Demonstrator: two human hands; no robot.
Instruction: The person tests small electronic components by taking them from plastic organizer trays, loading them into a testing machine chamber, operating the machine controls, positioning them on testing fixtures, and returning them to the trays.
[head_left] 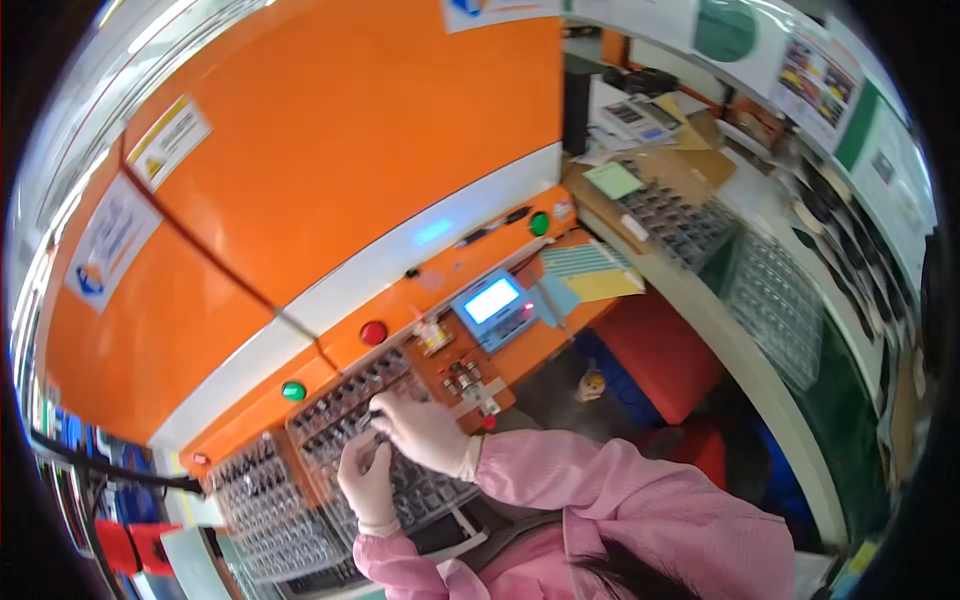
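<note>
My left hand [366, 478], in a pale glove, is closed in a pinch above a clear compartment tray [440, 492]. Just up and to the right of it, my right hand [425, 430], also gloved, has its fingers closed at a small dark part [377, 417]. The fingertips of both hands nearly meet around this spot. Whatever the left fingers hold is too small to make out. Rows of small dark pieces [350, 400] fill the tray's upper compartments.
Left of my hands lies a second clear tray [275, 515]. A blue device with a lit screen [492, 305] stands right of a red button [373, 332]. A small fixture [470, 385] sits beside the tray. A red stool seat [655, 355] is at the right.
</note>
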